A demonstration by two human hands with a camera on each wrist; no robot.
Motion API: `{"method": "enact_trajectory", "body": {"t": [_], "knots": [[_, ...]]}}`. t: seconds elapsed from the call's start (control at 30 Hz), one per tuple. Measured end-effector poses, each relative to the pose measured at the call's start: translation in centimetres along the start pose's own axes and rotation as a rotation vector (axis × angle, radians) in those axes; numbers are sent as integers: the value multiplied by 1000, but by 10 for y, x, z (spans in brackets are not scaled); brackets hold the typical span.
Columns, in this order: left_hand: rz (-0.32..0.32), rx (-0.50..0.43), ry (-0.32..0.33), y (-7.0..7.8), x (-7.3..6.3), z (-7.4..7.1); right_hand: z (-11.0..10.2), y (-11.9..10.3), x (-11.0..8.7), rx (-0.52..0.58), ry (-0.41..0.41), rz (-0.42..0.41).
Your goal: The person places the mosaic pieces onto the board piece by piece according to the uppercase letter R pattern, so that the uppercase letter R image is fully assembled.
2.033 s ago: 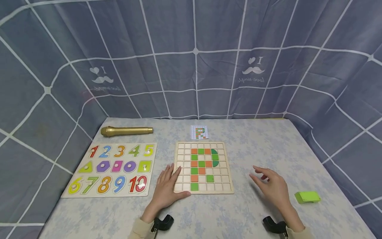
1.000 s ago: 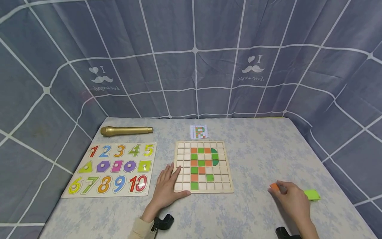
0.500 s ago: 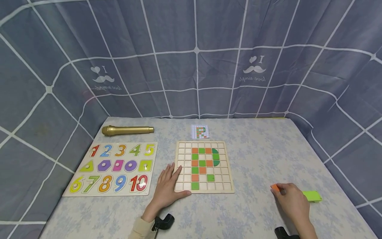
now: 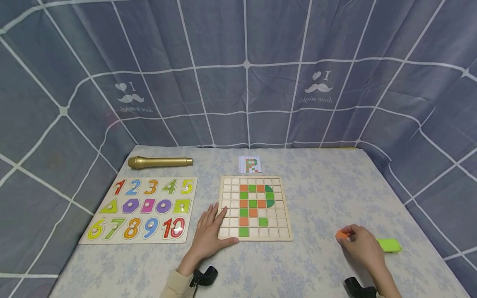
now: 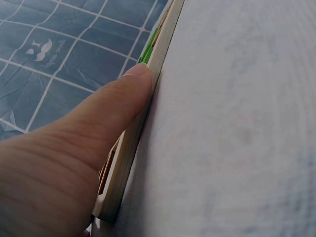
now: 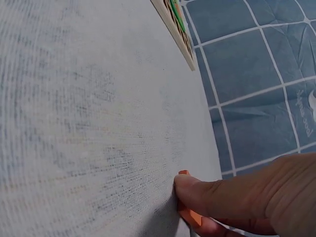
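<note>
My left hand (image 4: 209, 236) rests at the lower left corner of a wooden grid board (image 4: 275, 215), fingers along its left side and thumb on the near rim. Orange and green tiles (image 4: 253, 203) fill some of the board's cells in a P-like shape, with one separate green tile (image 4: 263, 222) at lower right. Off to the right, my right hand (image 4: 361, 246) pinches an orange tile (image 4: 340, 235) between thumb and fingers, low over the table. In the right wrist view the orange tile (image 6: 190, 215) shows beneath the thumb. A lime-green box (image 4: 389, 245) is partly hidden behind this hand.
Behind the board lies a small card (image 4: 250, 164) printed with a coloured R pattern. A number and shape puzzle board (image 4: 139, 209) lies at left, with a gold microphone (image 4: 160, 162) behind it. A grid-patterned curtain (image 4: 246, 91) surrounds the table.
From an empty position nearer the board, my right hand has moved right to the lime-green box and now holds an orange tile, shifting and turning it slightly. My left hand has stayed put.
</note>
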State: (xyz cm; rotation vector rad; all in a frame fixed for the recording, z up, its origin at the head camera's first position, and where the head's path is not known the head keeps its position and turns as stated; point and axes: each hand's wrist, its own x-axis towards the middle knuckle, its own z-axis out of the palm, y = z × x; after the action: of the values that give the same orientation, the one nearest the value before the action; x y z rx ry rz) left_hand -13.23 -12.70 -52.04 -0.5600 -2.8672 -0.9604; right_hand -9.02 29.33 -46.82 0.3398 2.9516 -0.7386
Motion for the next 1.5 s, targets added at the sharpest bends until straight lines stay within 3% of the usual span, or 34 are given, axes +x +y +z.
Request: {"method": "enact_trajectory", "body": {"t": [0.33, 0.57, 0.73, 0.93, 1.27, 1.5], "knots": [[-17, 0, -9, -1, 0, 0, 2, 0, 2, 26, 25, -19], [-18, -1, -10, 0, -1, 0, 6, -7, 2, 42, 97, -101], [-16, -6, -9, 1, 0, -1, 16, -25, 7, 125, 120, -159], [-18, -7, -12, 2, 0, -2, 36, -54, 16, 220, 142, -301], [-14, -2, -10, 1, 0, -1, 60, -91, 22, 324, -15, -479], [-12, 7, -10, 1, -1, 0, 73, -101, 27, 349, -153, -509]]}}
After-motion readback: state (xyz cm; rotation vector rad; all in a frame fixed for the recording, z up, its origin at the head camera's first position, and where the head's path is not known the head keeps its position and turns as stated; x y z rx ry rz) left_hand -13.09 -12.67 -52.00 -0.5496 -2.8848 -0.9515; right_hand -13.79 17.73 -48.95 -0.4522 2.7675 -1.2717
